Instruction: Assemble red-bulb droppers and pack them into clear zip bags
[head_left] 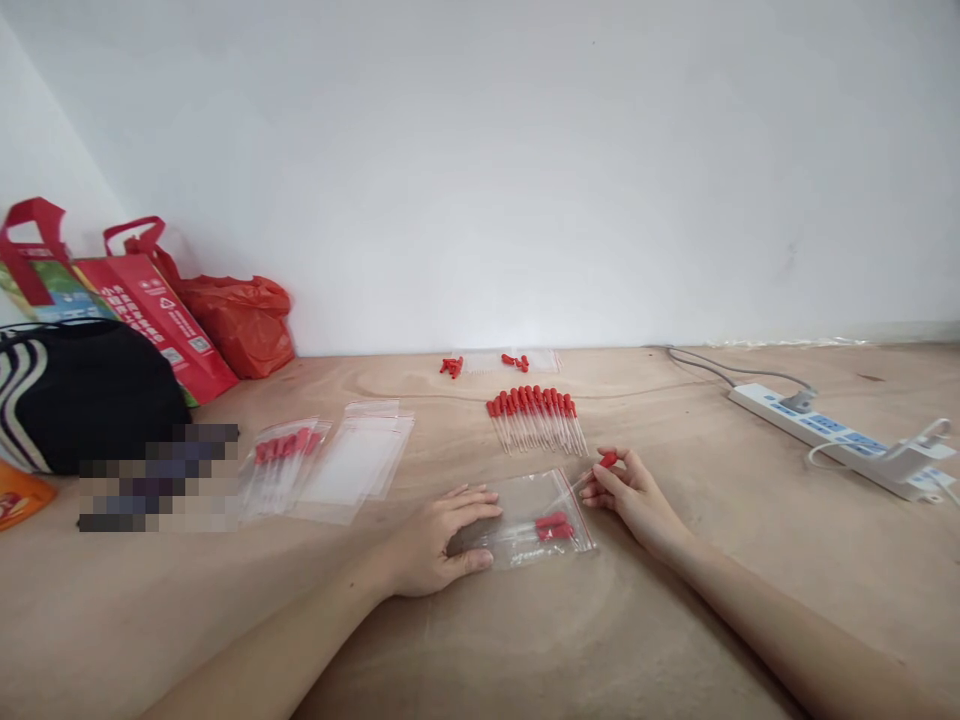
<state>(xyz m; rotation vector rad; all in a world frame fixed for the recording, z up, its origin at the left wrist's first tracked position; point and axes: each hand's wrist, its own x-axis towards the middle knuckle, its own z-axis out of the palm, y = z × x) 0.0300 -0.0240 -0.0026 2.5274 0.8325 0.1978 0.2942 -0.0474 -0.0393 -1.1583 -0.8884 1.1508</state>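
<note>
A clear zip bag (517, 490) with a red seal strip lies flat on the wooden table, its mouth facing right. Inside it are a few droppers (553, 530) with red rubber bulbs and clear stems. My left hand (454, 540) rests on the bag's left end, fingers spread, pinching nothing. At the mouth, my right hand (622, 495) pinches a dropper (609, 460) by its red bulb; its clear stem points left into or over the opening, I cannot tell which. Behind the bag, several more droppers (534, 402) lie side by side in a row.
Left of my hands are flat zip bags (352, 460) and bags with droppers inside (285, 455). Loose red bulbs (451, 367) lie near the wall. A power strip (840, 440) with plugs stands at right; a black bag (90, 395) and red shopping bags (157, 320) at left.
</note>
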